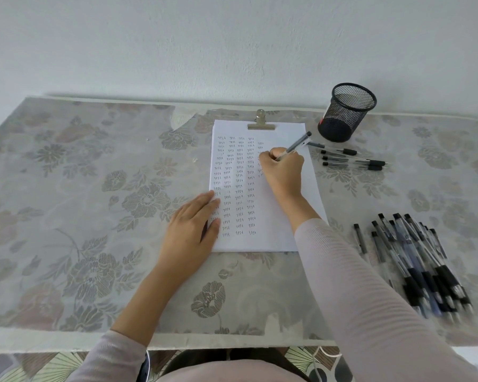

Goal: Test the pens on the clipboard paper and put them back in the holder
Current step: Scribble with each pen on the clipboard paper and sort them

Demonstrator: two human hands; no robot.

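Note:
A clipboard holds white paper (284, 216) filled with columns of small handwritten words, held by a metal clip (260, 123) at the top. My right hand (283, 172) grips a black-capped clear pen (297, 146) with its tip down on the paper's right column. My left hand (192, 224) lies flat with straight fingers on the sheet's lower left edge. A black mesh holder (345, 113) stands beyond the paper's top right corner. Several pens (352, 158) lie just below the holder. A bigger pile of pens (417, 260) lies to the right.
The table (80, 202) wears a grey floral cloth and backs onto a plain white wall. Its front edge (53, 339) runs close to my body. A torn patch in the cloth (181, 118) shows left of the clip.

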